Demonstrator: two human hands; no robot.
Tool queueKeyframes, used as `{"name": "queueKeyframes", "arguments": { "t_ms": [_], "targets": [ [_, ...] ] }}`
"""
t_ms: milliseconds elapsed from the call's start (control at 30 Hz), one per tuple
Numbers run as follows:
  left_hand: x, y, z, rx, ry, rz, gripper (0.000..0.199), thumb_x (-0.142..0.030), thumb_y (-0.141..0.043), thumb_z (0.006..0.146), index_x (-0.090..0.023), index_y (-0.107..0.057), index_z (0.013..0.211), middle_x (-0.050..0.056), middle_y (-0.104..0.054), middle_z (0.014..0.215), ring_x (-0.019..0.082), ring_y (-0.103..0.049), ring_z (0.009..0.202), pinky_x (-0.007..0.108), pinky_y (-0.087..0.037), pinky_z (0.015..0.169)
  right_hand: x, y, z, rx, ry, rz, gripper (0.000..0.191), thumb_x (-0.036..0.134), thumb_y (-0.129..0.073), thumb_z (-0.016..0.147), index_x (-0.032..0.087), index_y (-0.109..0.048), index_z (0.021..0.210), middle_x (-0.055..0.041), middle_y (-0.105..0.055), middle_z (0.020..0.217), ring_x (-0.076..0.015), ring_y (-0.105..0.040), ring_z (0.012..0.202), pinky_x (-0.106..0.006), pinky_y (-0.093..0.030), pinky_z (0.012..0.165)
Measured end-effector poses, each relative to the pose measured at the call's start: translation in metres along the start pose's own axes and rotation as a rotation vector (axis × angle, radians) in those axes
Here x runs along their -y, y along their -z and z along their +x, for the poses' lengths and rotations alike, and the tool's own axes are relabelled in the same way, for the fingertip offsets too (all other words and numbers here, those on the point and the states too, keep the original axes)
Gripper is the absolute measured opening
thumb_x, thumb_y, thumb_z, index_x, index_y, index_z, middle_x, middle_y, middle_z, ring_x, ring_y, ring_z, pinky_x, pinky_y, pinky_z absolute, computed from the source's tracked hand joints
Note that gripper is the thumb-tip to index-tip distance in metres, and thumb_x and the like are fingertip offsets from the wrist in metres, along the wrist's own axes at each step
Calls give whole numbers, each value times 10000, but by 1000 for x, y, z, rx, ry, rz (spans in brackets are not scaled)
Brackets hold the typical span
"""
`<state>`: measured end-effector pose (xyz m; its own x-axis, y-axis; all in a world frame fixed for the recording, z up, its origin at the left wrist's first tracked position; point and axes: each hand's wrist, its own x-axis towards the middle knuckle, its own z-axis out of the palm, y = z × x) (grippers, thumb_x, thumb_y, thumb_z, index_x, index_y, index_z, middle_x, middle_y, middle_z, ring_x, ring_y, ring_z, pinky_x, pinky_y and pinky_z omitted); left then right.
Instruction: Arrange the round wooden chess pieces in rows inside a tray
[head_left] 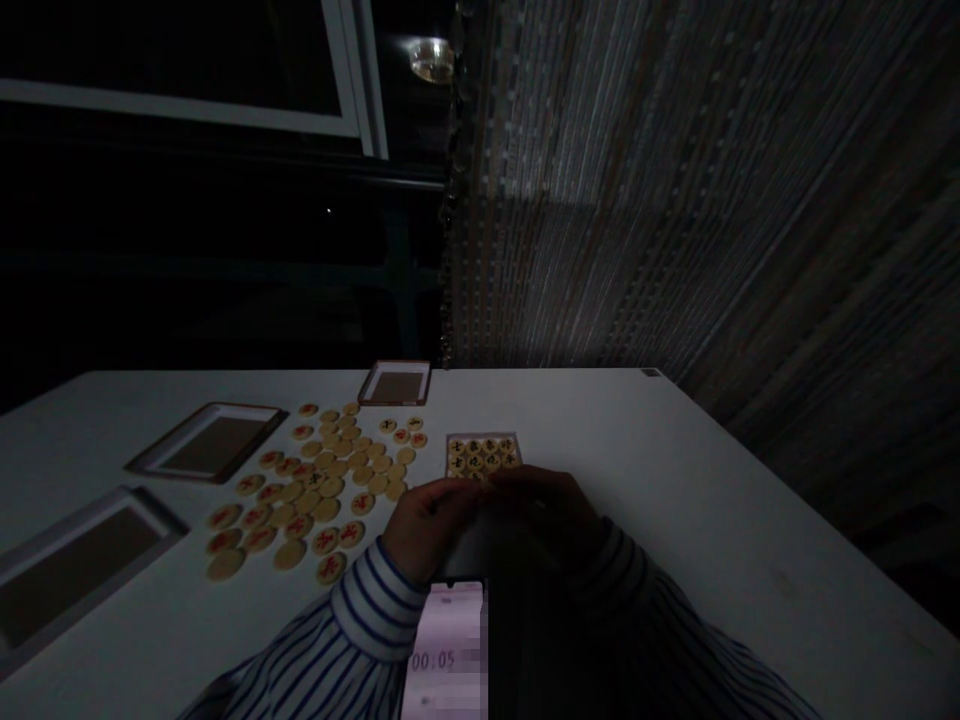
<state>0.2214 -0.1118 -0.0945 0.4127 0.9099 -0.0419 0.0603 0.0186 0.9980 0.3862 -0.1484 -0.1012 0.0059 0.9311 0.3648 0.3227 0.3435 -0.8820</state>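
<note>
A small box [519,447] holds rows of round Chinese chess pieces [474,462] with black characters facing up. Both my hands meet at its near edge and cover its front part. My left hand [426,522], fingers drawn together, points right toward the pieces. Coming in from the other side, my right hand [551,508] lies in deep shadow with its fingers bent over the box's near side. Whatever the fingertips hold is hidden. Left of the box, many loose chess pieces [326,508] lie spread out, some face down, others showing red or black characters.
Three shallow trays stand on the white table [720,560]: one at the back [430,382], one at the left [135,466], one at the near left [161,505]. A phone [448,650] showing a timer lies close to me. A string curtain [585,200] hangs behind.
</note>
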Motion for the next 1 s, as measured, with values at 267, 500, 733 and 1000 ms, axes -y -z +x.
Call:
{"name": "queueKeyframes", "arguments": {
  "t_ms": [267,500,733,1000],
  "targets": [
    [-2,0,-1,-8,29,-28,315,-388,-594,638,-119,-645,794,71,-666,744,151,-580,671,250,-442,624,12,4,2,24,-52,13,227,328,-592,692,199,-651,869,-54,-667,853,-171,-617,788,-326,-513,723],
    [-3,-3,-1,-46,81,-101,348,-415,-624,588,-118,-624,770,34,-634,621,110,-530,531,212,-391,495,9,2,1,18,-34,46,260,350,-579,702,193,-643,900,-55,-665,848,-171,-616,778,-326,-513,713],
    [-4,-4,-1,-55,109,-148,369,-427,-655,536,-115,-612,728,14,-610,551,86,-490,457,201,-367,455,6,2,2,-2,-50,43,223,290,-587,696,177,-633,883,-60,-663,863,-164,-614,789,-324,-512,726],
    [1,-3,0,-30,100,-158,357,-428,-643,564,-123,-615,749,17,-619,577,93,-509,473,206,-374,468,7,4,2,14,-41,38,204,262,-585,696,175,-633,874,-65,-664,868,-165,-616,795,-331,-511,735]
  ]
}}
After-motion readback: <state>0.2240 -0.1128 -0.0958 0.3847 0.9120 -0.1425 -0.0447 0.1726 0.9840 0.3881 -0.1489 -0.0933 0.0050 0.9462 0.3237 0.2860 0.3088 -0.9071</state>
